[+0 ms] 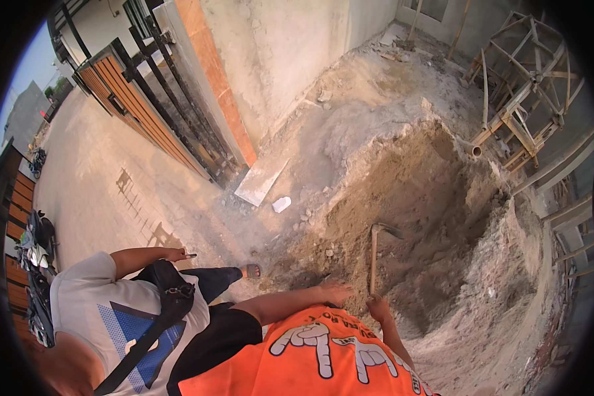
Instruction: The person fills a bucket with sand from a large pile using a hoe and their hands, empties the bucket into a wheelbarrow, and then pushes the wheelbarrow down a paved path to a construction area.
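Observation:
My right hand (377,307) is closed around the lower end of the wooden handle of a hoe (374,261). The handle rises away from me, and its metal blade (389,231) rests against the dug face of a sand pile (422,191). To the left of the handle, my left hand (336,292) stretches out over the sand with fingers extended, apart from the hoe. It holds nothing that I can see.
At my left stands a person in a white shirt (89,290) with a black shoulder bag, a small object in one hand. A flat board (262,183) and white fragment (282,204) lie beyond. Wooden frames (528,86) stand far right; a slatted gate (135,105) opens far left.

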Action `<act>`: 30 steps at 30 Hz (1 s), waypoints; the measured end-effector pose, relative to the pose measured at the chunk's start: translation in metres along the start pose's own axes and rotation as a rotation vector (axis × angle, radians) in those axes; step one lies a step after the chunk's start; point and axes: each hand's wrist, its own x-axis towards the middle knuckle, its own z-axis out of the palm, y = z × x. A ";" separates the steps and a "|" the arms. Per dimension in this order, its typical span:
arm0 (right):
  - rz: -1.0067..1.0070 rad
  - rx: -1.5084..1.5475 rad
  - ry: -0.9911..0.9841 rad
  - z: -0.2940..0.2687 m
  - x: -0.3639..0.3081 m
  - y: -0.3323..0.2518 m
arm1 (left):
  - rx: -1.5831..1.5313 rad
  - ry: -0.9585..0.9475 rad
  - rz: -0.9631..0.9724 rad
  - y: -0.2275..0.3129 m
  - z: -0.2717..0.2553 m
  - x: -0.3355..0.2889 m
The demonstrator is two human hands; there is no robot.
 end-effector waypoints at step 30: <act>-0.131 -0.271 0.026 0.066 0.000 0.060 | -0.209 -0.043 -0.221 -0.112 0.058 -0.014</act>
